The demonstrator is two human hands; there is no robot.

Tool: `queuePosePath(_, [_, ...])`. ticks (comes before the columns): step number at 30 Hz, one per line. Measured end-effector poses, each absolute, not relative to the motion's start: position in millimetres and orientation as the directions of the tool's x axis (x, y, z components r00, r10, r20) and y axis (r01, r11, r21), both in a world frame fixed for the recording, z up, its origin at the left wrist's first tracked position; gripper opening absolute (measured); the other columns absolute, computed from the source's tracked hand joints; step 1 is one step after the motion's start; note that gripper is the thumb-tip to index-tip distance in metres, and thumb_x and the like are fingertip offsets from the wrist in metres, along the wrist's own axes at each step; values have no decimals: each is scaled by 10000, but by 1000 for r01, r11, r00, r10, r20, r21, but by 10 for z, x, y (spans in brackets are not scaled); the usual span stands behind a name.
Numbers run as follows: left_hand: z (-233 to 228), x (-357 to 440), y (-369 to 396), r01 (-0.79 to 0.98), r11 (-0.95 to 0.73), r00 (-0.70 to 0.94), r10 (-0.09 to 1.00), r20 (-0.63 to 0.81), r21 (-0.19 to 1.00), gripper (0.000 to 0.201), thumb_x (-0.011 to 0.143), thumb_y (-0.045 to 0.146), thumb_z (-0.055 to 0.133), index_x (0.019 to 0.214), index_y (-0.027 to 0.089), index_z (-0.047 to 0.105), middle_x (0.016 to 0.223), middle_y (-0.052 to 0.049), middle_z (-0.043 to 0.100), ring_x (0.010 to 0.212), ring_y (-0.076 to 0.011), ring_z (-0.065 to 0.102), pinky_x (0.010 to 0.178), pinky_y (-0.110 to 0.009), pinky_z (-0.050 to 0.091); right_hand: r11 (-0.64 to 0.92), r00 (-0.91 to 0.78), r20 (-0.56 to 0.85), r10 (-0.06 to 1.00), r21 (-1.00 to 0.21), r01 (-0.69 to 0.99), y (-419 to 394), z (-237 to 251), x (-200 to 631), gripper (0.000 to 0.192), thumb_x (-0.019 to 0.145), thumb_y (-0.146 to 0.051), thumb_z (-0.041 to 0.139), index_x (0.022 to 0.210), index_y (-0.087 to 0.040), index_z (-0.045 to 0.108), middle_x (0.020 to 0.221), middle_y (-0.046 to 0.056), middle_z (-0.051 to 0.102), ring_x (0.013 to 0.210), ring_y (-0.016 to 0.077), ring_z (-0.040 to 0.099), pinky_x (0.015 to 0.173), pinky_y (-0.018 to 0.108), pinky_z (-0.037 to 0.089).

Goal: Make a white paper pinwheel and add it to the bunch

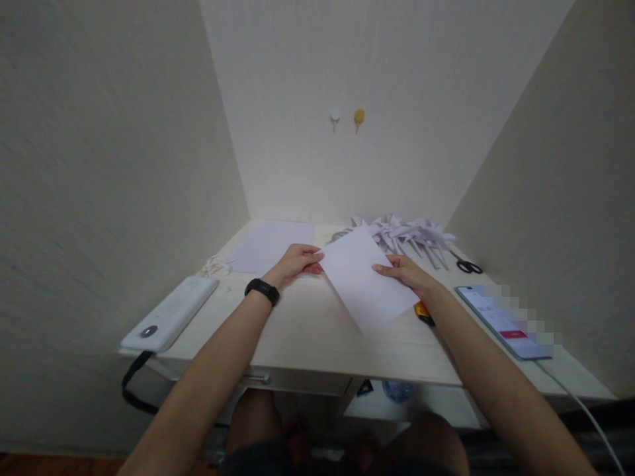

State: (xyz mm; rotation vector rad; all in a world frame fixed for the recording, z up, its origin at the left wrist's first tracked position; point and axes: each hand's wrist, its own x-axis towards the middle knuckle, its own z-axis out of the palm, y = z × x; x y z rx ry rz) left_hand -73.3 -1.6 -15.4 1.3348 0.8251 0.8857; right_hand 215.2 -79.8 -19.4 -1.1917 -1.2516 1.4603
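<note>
A white sheet of paper (364, 277) is held tilted above the desk between both hands. My left hand (298, 260) pinches its upper left corner, a black band on that wrist. On the right edge my right hand (403, 272) grips the sheet, thumb on top and fingers behind it. Beneath my right wrist lies a yellow and black tool (423, 313), partly hidden by the hand and sheet. Past the sheet is a heap of folded white paper pieces (407, 235). More flat white paper (272, 241) rests at the back left.
Black-handled scissors (469, 266) lie at the right beside the heap. A lit phone (503, 324) with a cable is at the right edge. A white device with a strap (169, 314) and small paper scraps (215, 266) are at the left. Walls enclose the desk (307, 337).
</note>
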Motion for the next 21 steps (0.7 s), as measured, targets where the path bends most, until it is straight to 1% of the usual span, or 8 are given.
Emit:
queuePosePath(3, [-161,-734,-8,-57,58,475,880,-24,997,105,831,142,707,885,53,707,747,-101,732,568,-110,667,606,-219,589,-141,-184,-135,974,-990,-19,-792,-197,2161,363,619,-346,867,894,-169,711,804,60,757,606,183,686,569,292,544])
queuePosePath(7, [-137,-726,-29,-31,72,428,902,-52,997,92,827,138,712,824,48,693,676,-100,719,537,-118,668,559,-204,571,-160,-198,-154,968,-987,-17,-781,-221,2186,350,644,-335,854,917,-168,711,832,64,765,627,187,699,586,298,558])
queuePosePath(12, [-119,-718,-53,-20,56,410,911,-43,998,147,795,177,763,812,51,689,665,-96,717,528,-110,664,551,-191,563,-190,-215,-181,960,-981,-22,-786,-246,2202,325,661,-320,845,910,-167,704,853,69,769,655,188,706,618,309,571])
queuePosePath(17, [-135,-720,-39,-24,50,428,903,-35,998,112,811,157,742,823,57,694,661,-86,715,533,-112,664,571,-205,575,-193,-205,-185,961,-981,-22,-787,-241,2198,326,658,-320,849,903,-167,696,823,59,764,622,177,693,580,289,556])
queuePosePath(21, [-138,-720,-41,-16,51,450,892,-38,999,97,836,150,708,843,53,702,687,-97,723,549,-117,672,577,-208,573,-187,-209,-179,961,-982,-20,-790,-220,2187,336,653,-329,850,903,-165,696,817,60,762,621,181,694,578,293,556])
